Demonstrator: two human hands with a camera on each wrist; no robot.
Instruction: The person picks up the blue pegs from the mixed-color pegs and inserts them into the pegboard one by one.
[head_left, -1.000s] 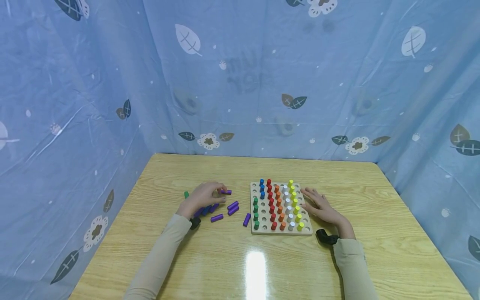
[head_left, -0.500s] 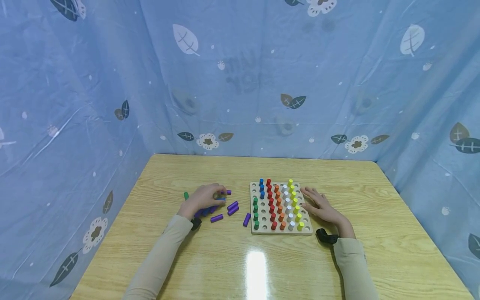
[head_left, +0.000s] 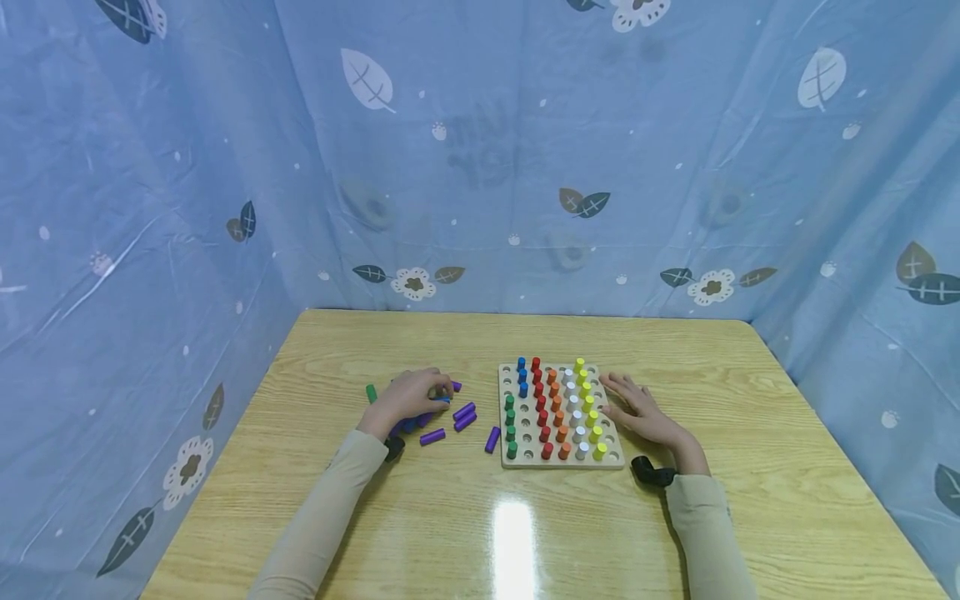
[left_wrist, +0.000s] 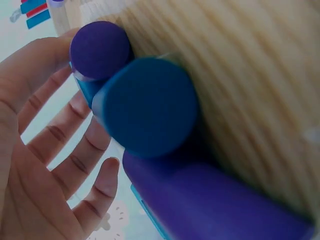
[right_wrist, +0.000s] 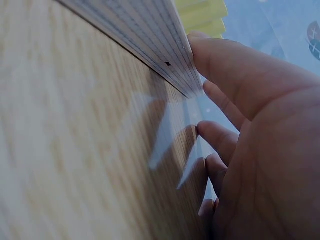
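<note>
My left hand (head_left: 409,396) is over the loose pegs left of the pegboard (head_left: 562,466). Its thumb and fingers pinch a blue peg (head_left: 444,400), mostly covered by the hand. Close to the left wrist camera lie a purple peg (left_wrist: 100,50), the round end of another blue peg (left_wrist: 150,107) and a larger-looking purple peg (left_wrist: 215,200). At the board's right side rests my right hand (head_left: 648,417), fingers extended, with the thumb touching the board's edge (right_wrist: 145,40). Upright green, blue, red, orange, white and yellow pegs stand in rows on the board.
Loose purple pegs lie between left hand and board, among them one purple peg (head_left: 432,437) in front and another purple peg (head_left: 492,439) beside the board. A green peg (head_left: 371,393) lies behind the left wrist. Blue patterned curtains (head_left: 480,167) enclose the wooden table (head_left: 420,517).
The left fingers have closed in from a wider gap, and a blue peg now shows between them. My right hand has stayed at the board's edge.
</note>
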